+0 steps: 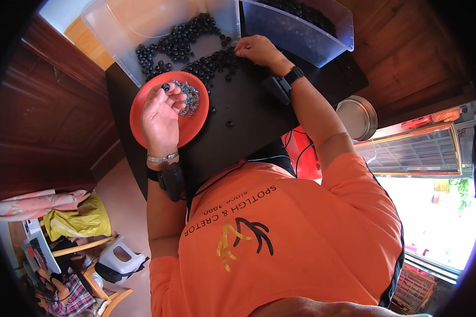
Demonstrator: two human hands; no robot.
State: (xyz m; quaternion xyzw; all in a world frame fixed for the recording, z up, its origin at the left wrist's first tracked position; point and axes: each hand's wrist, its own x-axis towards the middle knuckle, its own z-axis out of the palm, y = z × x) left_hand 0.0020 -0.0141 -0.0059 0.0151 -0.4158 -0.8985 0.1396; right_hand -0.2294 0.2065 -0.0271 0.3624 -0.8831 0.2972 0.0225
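Note:
My left hand is palm up above an orange-red plate. Its thumb and finger pinch a small round black part with a hole in it. Under the fingers, the plate holds a heap of small silvery metal pieces. My right hand is at the right end of a loose pile of similar black parts, between two clear plastic bins. Its fingertips are pressed together, and whatever they hold is too small or hidden to make out.
The black parts spill from a clear bin onto the dark tabletop. To its right stands another clear bin with more dark parts. A round tin sits right of the table. At lower left, a person in a plaid top is beside a chair.

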